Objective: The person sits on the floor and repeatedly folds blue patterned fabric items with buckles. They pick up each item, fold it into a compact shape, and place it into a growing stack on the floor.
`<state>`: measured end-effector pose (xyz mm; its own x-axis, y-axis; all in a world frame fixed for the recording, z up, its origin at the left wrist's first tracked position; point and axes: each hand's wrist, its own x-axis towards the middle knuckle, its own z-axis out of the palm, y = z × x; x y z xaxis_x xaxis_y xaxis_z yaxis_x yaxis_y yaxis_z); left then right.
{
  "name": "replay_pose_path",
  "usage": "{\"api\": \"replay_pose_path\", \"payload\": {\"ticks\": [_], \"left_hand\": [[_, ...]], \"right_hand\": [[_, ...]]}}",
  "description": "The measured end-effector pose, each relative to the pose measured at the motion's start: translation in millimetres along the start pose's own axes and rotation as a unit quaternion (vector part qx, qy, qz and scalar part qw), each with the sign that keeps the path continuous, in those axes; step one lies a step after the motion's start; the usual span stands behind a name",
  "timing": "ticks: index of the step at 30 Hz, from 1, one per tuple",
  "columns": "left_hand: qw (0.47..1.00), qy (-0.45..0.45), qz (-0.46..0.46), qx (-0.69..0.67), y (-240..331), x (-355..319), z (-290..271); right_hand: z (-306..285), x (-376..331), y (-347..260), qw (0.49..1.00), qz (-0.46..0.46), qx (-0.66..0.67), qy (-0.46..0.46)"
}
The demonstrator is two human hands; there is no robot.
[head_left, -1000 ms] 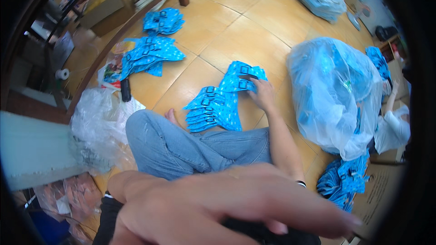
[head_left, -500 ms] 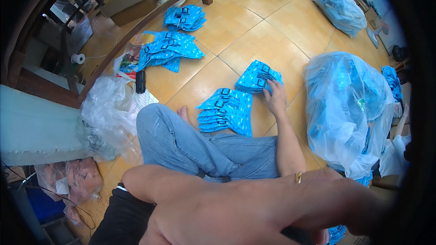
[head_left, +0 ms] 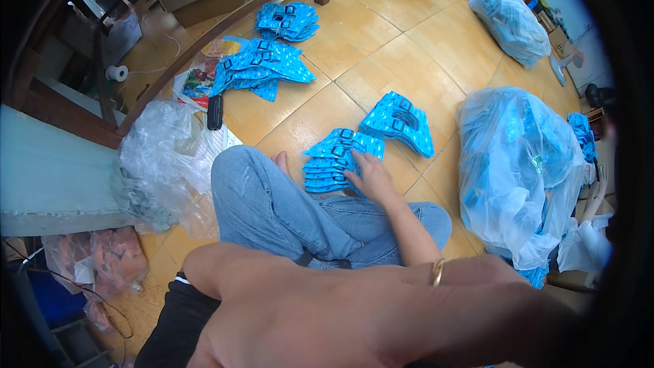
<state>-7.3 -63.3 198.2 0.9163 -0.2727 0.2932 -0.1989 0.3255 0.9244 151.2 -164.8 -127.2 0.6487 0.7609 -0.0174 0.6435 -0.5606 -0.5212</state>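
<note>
My right hand [head_left: 371, 177] rests on the near stack of blue printed pieces [head_left: 334, 160], its fingers apart and tips touching the right side. These flat pieces have small white marks and black square-framed parts, and lie in an overlapping fan. Just beyond, a smaller blue stack [head_left: 398, 123] lies on the tiles, touched by neither hand. Very close to the camera, my left hand [head_left: 354, 300] fills the lower part of the view, back showing, with a gold ring [head_left: 437, 272]; its fingertips are hidden. My jeans-clad legs [head_left: 272, 211] are folded before me.
Two more blue stacks [head_left: 262, 68] lie far left beside a dark case [head_left: 214, 112] and crumpled clear plastic [head_left: 160, 157]. At right stands a big clear bag [head_left: 524, 163] of blue pieces; another bag [head_left: 511, 24] is behind. Another person's hand [head_left: 599, 187] shows at the right edge.
My right hand has left the farther small stack and come back leftward onto the near stack. My left hand stays close to the camera. The view has shifted slightly.
</note>
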Motion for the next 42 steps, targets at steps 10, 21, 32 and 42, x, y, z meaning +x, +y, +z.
{"api": "replay_pose_path", "payload": {"ticks": [10,21,32,42], "left_hand": [[0.962,0.045,0.227,-0.142,-20,-27,-87],[0.894,0.400,-0.141,0.140,-148,-83,-113],[0.904,0.315,-0.126,-0.258,-163,-59,-104],[0.916,0.384,-0.104,-0.058,-160,-59,-101]], "right_hand": [[8,-25,-9,0.999,0.011,0.022,-0.031],[-69,-66,-66,0.972,-0.019,0.127,0.194],[-101,-100,-74,0.891,0.132,0.174,0.399],[-101,-120,-66,0.714,0.187,0.631,0.241]]}}
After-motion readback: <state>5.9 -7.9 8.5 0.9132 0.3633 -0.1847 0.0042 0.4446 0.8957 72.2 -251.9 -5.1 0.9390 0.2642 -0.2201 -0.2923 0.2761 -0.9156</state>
